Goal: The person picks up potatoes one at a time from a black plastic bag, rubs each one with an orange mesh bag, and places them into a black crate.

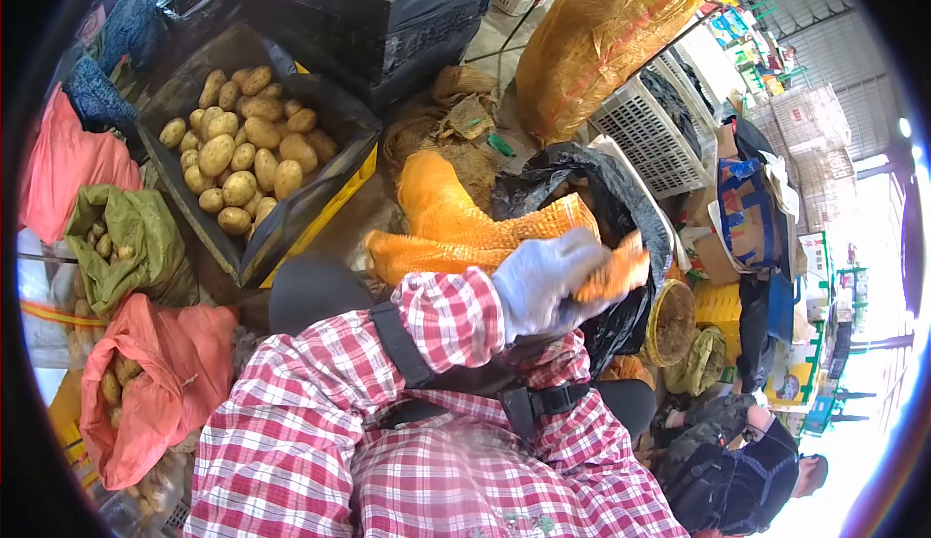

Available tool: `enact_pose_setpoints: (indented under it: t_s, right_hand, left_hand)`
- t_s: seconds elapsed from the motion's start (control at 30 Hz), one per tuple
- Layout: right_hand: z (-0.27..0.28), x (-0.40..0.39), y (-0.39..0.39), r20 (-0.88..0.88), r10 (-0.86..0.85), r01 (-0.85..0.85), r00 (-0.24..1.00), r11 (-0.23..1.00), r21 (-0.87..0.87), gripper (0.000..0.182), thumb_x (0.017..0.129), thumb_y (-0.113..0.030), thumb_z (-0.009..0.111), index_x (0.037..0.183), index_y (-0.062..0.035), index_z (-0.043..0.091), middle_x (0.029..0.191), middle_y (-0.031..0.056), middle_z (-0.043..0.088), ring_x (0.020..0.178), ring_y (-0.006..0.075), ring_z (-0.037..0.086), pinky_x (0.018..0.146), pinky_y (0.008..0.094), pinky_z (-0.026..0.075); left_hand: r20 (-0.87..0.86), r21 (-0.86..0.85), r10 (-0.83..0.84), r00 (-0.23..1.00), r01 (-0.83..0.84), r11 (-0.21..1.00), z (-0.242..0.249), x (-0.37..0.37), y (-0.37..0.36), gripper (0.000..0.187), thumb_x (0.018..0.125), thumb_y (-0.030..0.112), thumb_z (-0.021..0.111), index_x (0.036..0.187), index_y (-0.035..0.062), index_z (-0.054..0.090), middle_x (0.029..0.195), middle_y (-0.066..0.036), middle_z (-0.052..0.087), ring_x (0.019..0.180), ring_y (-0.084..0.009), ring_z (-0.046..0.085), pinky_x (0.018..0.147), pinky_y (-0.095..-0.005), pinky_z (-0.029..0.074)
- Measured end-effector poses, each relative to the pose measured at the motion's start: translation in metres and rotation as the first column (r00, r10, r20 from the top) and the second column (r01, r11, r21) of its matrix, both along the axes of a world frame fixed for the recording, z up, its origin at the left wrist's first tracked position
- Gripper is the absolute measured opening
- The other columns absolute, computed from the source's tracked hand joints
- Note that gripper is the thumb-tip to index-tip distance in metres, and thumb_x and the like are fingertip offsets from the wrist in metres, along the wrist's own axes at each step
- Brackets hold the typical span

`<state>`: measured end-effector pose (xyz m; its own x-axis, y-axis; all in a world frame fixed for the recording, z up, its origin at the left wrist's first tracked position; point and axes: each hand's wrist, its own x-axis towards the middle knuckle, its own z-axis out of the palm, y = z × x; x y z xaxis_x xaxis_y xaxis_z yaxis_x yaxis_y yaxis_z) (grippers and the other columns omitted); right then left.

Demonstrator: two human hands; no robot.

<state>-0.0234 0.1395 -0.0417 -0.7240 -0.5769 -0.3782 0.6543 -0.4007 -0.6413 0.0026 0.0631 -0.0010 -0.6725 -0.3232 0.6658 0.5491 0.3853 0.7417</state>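
Observation:
My left hand (545, 284), in a pale blue glove, is smeared by motion over the mouth end of an orange mesh bag (441, 210). Behind and below it, my right hand (590, 313) is mostly hidden, also gloved, and closed round a crumpled end of orange mesh (621, 268). The rest of the mesh bag stretches left across the ground. A black plastic liner (630, 194) lies open just beyond my hands, with its contents mostly in shadow.
Potatoes (260, 130) fill a black-lined yellow crate (357, 181) at the left. Near it stand a green sack (160, 237) and a pink sack (189, 373). A tall orange sack (592, 43), white crates (650, 135) and a basket (671, 323) are beyond. Another person (727, 470) is at lower right.

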Motion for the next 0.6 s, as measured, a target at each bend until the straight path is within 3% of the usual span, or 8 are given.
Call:
enact_pose_setpoints:
  t_s: [0.07,0.1,0.17,0.2,0.27,0.3,0.43,0.6]
  right_hand:
    - [-0.004,0.007,0.002,0.029,0.018,-0.018,0.999,1.000,0.004,0.066,0.085,-0.058,0.060,0.125,-0.0057,0.055,0.116,0.0102,0.066,0.102,0.0275,0.066,0.076,0.0459,0.058]
    - [-0.004,0.008,0.004,0.058,0.060,-0.059,0.997,0.998,-0.018,0.066,0.085,-0.058,0.060,0.125,-0.0054,0.056,0.116,0.0103,0.066,0.101,0.0274,0.066,0.076,0.0458,0.059]
    - [-0.018,-0.001,0.028,0.018,0.285,-0.277,0.958,0.945,-0.174,0.069,0.083,-0.060,0.062,0.126,-0.0052,0.055,0.110,0.0130,0.068,0.091,0.0283,0.069,0.071,0.0437,0.060]
    - [-0.012,-0.004,0.028,0.045,0.270,-0.260,0.962,0.952,-0.160,0.072,0.083,-0.061,0.061,0.128,-0.0052,0.053,0.106,0.0169,0.067,0.086,0.0303,0.069,0.067,0.0421,0.059]
    - [-0.001,-0.013,0.028,0.097,0.234,-0.220,0.967,0.965,-0.140,0.077,0.082,-0.064,0.060,0.132,-0.0052,0.050,0.101,0.0229,0.067,0.079,0.0335,0.068,0.060,0.0400,0.058]
    - [0.001,-0.021,0.032,0.061,0.236,-0.227,0.970,0.966,-0.125,0.078,0.082,-0.064,0.061,0.131,-0.0045,0.051,0.101,0.0220,0.067,0.078,0.0319,0.068,0.063,0.0394,0.058]
    - [0.006,-0.035,0.045,-0.010,0.241,-0.241,0.970,0.966,-0.091,0.081,0.080,-0.065,0.063,0.130,-0.0029,0.052,0.098,0.0205,0.068,0.075,0.0285,0.068,0.065,0.0373,0.058]
    - [0.009,-0.037,0.047,0.037,0.256,-0.246,0.966,0.953,-0.177,0.073,0.084,-0.063,0.058,0.124,-0.0020,0.055,0.096,0.0247,0.068,0.073,0.0319,0.068,0.061,0.0373,0.058]
  left_hand:
    - [0.104,0.008,0.218,0.970,-0.220,0.975,-0.006,-0.015,-0.011,0.027,0.087,0.026,0.070,0.102,0.0071,0.058,0.094,-0.013,0.061,0.080,-0.0330,0.066,0.064,-0.0378,0.054]
    - [0.178,0.348,0.009,0.984,-0.071,0.935,-0.009,-0.026,-0.020,0.023,0.090,0.022,0.067,0.103,0.0056,0.058,0.093,-0.010,0.061,0.081,-0.0266,0.065,0.066,-0.0331,0.054]
    - [0.015,0.948,-0.216,0.976,0.055,0.315,-0.015,-0.047,-0.040,0.017,0.096,0.016,0.061,0.106,0.0026,0.058,0.091,-0.005,0.063,0.082,-0.0136,0.063,0.071,-0.0236,0.054]
    - [0.053,0.847,-0.116,0.992,0.017,0.532,-0.039,-0.051,-0.046,0.016,0.097,0.014,0.060,0.107,0.0020,0.058,0.091,-0.004,0.063,0.082,-0.0119,0.062,0.073,-0.0224,0.054]
    - [0.153,0.795,-0.016,0.988,-0.114,0.596,-0.040,-0.047,-0.051,0.018,0.097,0.014,0.062,0.109,0.0027,0.057,0.094,-0.003,0.062,0.082,-0.0084,0.060,0.074,-0.0212,0.052]
    - [0.048,0.908,-0.060,0.997,-0.018,0.419,-0.038,-0.046,-0.053,0.023,0.097,0.018,0.063,0.112,0.0027,0.056,0.096,-0.002,0.063,0.082,-0.0073,0.059,0.072,-0.0222,0.051]
    - [-0.037,0.939,-0.073,0.997,0.060,0.339,-0.028,-0.039,-0.062,0.027,0.097,0.021,0.063,0.116,0.0035,0.055,0.097,-0.002,0.063,0.081,-0.0064,0.060,0.071,-0.0239,0.053]
    - [0.007,0.922,-0.071,0.997,0.021,0.386,-0.023,-0.039,-0.059,0.025,0.097,0.020,0.063,0.115,0.0044,0.056,0.095,-0.001,0.063,0.081,-0.0058,0.060,0.071,-0.0228,0.052]
